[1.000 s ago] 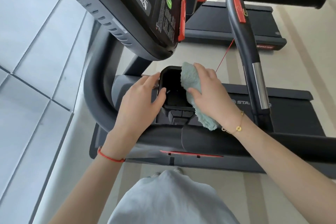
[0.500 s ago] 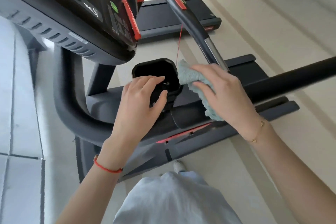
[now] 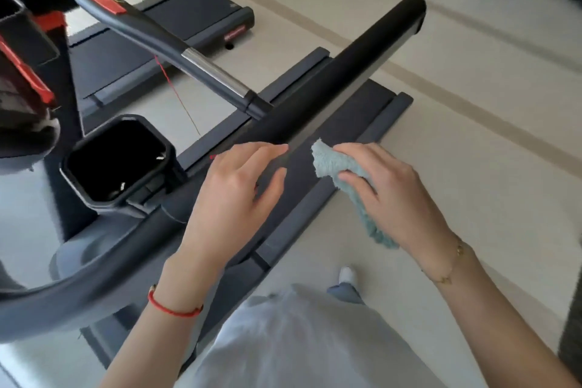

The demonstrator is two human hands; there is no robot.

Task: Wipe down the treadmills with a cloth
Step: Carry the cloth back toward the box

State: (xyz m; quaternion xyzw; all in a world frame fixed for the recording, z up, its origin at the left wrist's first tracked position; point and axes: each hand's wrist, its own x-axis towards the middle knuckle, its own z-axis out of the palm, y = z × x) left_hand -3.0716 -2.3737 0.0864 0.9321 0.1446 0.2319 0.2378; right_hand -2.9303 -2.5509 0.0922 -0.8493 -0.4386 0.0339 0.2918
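Here, the cloth (image 3: 346, 176) is held bunched in the curled fingers of the right hand (image 3: 390, 195), at four o'clock from the black handrail (image 3: 340, 79). The handrail is touched by the left hand (image 3: 239, 192), fingers loosely bent around it. At nine o'clock, the cup holder (image 3: 116, 157) is seen; the console (image 3: 22, 72) is cut off and blurred.

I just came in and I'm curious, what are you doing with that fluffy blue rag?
A person is cleaning a treadmill. The right hand grips a light blue cloth just beside the long black handrail, not clearly touching it. The left hand hangs loose over the near end of that rail, holding nothing. The black cup holder sits to the left, with nobody touching it.
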